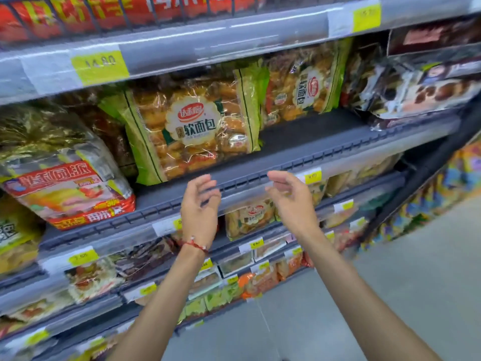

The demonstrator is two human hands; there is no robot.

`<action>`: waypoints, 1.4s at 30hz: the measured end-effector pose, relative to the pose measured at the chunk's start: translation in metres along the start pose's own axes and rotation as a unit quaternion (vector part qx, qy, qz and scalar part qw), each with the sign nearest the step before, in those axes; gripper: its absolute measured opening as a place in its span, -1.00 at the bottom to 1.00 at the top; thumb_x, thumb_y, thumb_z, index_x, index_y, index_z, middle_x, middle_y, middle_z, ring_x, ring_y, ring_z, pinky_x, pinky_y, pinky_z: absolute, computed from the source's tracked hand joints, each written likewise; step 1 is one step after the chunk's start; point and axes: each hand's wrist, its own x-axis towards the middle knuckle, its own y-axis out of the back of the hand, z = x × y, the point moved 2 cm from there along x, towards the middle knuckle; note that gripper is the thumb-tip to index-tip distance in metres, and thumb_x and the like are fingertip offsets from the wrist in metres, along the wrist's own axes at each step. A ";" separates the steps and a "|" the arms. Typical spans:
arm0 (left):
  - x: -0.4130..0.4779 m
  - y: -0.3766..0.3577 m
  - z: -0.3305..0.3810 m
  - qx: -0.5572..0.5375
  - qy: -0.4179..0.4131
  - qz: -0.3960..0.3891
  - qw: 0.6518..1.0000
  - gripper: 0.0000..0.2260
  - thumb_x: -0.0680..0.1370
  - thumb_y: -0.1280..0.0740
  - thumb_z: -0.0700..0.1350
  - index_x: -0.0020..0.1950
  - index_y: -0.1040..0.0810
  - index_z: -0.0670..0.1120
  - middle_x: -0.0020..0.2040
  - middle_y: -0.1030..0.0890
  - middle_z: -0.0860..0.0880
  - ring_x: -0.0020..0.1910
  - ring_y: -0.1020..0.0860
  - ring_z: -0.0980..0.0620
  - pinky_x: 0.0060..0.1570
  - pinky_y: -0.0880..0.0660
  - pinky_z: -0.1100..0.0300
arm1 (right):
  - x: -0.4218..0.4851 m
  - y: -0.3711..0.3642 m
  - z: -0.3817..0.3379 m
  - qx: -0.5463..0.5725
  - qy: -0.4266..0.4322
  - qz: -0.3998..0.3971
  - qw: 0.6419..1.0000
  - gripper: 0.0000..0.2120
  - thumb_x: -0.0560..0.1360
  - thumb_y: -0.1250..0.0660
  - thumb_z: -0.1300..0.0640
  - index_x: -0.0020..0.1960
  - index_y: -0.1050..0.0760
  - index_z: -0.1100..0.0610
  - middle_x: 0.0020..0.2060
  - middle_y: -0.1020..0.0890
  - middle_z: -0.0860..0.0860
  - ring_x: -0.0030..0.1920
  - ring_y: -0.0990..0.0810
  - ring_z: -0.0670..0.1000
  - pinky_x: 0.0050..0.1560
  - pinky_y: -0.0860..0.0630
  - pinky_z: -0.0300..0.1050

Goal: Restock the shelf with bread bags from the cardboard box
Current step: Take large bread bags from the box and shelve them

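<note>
Hovering side by side in front of the shelf, the person's left grip and right grip are both released, with fingers loosely curled and nothing held between them. A red string bracelet sits on the left wrist. One soft-bread bag stands upright at the shelf's front edge, just above the left grip. A second bread bag stands farther back to its right, with bare shelf deck in front of it. The cardboard box is not in view, so no count can be made of the bags that remain to be stocked. These bags look light and puffy. Thin, crinkly, glossy film is wrapped around small, individually wrapped rolls, so they should yield easily, slide a little in the fingers and crush if squeezed hard. The safest hold is probably with both grips on the green side gussets or cradling the bottom corners, rather than pinching the clear front panel over the bread. The open deck ahead of the rear bag looks like the natural slot for the next one. A red pie bag crowds the left side.
</note>
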 end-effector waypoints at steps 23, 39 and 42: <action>-0.287 -0.006 -0.121 0.099 0.140 -0.571 0.803 -0.76 0.56 -0.27 -0.34 0.17 -0.45 -0.10 -0.04 -0.60 -0.11 -0.28 -0.56 0.12 -0.23 -0.40 0.34 | -0.457 0.013 0.129 0.068 -0.282 0.357 0.888 -0.79 0.59 -0.36 0.33 0.04 -0.61 0.02 -0.13 -0.65 -0.03 -0.22 -0.57 -0.29 -0.14 -0.48 -0.37; -0.582 -0.003 -0.109 0.145 0.217 -0.600 0.756 -0.83 0.56 -0.31 -0.21 0.13 -0.54 -0.05 0.01 -0.63 -0.05 -0.09 -0.61 0.01 -0.06 -0.46 0.24 | -0.730 0.152 0.190 0.079 -0.375 0.370 0.846 -0.84 0.61 -0.37 0.18 0.16 -0.64 0.03 -0.02 -0.68 -0.05 0.00 -0.65 -0.06 -0.11 -0.54 -0.33; -0.608 -0.006 -0.112 0.143 0.237 -0.589 0.759 -0.84 0.57 -0.30 -0.19 0.12 -0.55 -0.02 0.03 -0.63 -0.03 -0.07 -0.62 0.02 -0.08 -0.48 0.24 | -0.746 0.172 0.201 0.086 -0.393 0.355 0.844 -0.83 0.61 -0.37 0.17 0.18 -0.62 0.03 0.06 -0.68 0.02 0.12 -0.66 0.02 0.14 -0.61 -0.09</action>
